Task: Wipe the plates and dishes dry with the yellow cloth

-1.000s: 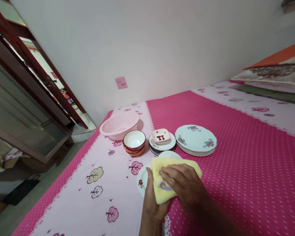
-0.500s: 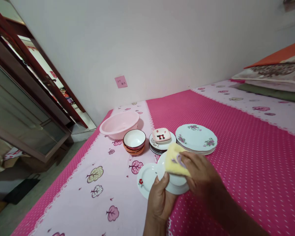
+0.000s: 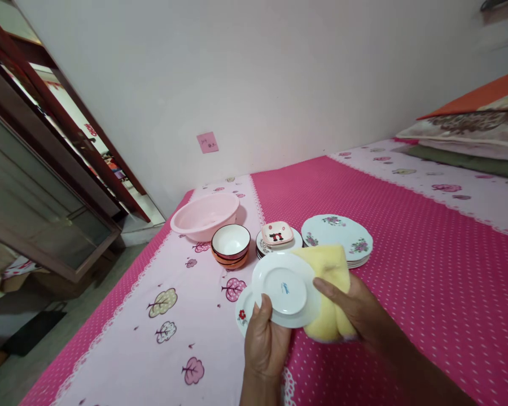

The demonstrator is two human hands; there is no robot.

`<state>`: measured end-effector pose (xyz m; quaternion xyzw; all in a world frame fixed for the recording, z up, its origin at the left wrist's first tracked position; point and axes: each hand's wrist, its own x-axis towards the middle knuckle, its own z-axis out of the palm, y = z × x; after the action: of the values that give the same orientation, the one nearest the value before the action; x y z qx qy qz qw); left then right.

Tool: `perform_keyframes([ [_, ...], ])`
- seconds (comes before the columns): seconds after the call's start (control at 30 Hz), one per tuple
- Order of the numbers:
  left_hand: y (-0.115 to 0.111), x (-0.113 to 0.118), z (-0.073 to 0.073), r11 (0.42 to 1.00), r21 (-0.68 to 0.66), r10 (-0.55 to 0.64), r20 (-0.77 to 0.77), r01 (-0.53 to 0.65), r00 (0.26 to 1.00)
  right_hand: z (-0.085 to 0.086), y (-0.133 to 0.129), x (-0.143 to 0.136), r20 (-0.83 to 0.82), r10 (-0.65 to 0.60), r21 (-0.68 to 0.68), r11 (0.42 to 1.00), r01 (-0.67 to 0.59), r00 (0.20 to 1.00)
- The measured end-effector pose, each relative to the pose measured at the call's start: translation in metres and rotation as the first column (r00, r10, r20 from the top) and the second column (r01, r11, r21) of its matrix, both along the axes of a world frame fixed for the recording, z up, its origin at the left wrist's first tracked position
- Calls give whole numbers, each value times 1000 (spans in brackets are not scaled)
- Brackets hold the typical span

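A small white plate (image 3: 284, 288) is held up with its underside showing, a foot ring and blue mark in the middle. My left hand (image 3: 266, 341) grips its lower left edge, thumb on top. On the right side, my right hand (image 3: 342, 304) presses a yellow cloth (image 3: 332, 265) around the rim, thumb over the cloth. Partly hidden beneath the held plate, another white plate (image 3: 242, 313) with a red flower lies on the bedspread. Just beyond is a stack of dark-rimmed plates (image 3: 297, 241) with a small pink dish (image 3: 276, 233) on top.
Stacked bowls (image 3: 231, 246) stand left of the plates, in front of a pink basin (image 3: 204, 217). Large flowered plates (image 3: 337, 234) are piled to the right. Everything rests on a pink bedspread (image 3: 406, 254) against a white wall. Pillows (image 3: 474, 127) lie far right.
The plate now shows its marked underside toward me and sits slightly further left. The yellow cloth has moved from across the plate's upper face to its right edge and hangs more spread out.
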<state>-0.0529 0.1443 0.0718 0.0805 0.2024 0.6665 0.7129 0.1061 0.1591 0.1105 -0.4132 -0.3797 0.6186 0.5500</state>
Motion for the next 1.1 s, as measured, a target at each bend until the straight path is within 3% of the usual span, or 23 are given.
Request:
perform_keyframes([
  [0.17,-5,-8,5,984,129,-90,-261,127,961,-8,10,18,93,42,44,998,-46,995],
  [0.3,-6,-14,10,947,106,-235,-421,304,876,-11,18,39,198,239,124,956,-267,951],
  [0.4,-6,-13,12,923,75,-302,-469,378,830,-14,21,44,245,256,147,944,-296,935],
  [0.47,-5,-10,12,928,53,-302,-472,369,828,-16,24,43,269,189,141,962,-233,944],
  [0.57,-2,-7,8,968,20,-221,-413,251,884,-17,25,38,325,-37,123,992,-3,945],
  [0.63,2,-5,5,989,-4,-137,-342,145,930,-17,25,35,432,-207,171,974,146,877],
  [0.7,5,-4,3,995,-27,-95,-268,91,959,-19,23,31,573,-332,302,935,184,749],
  [0.77,7,-2,4,995,-47,-90,-197,83,976,-24,22,27,645,-453,509,856,97,616],
  [0.87,8,1,7,995,-41,-97,-103,93,990,-31,19,19,611,-580,757,628,-182,539],
  [0.93,8,2,9,993,-15,-118,-59,117,991,-32,16,14,613,-596,786,522,-331,518],
  [1.1,7,-2,7,985,-34,-167,-18,167,986,-30,-3,-3,712,-522,701,494,-514,469],
])
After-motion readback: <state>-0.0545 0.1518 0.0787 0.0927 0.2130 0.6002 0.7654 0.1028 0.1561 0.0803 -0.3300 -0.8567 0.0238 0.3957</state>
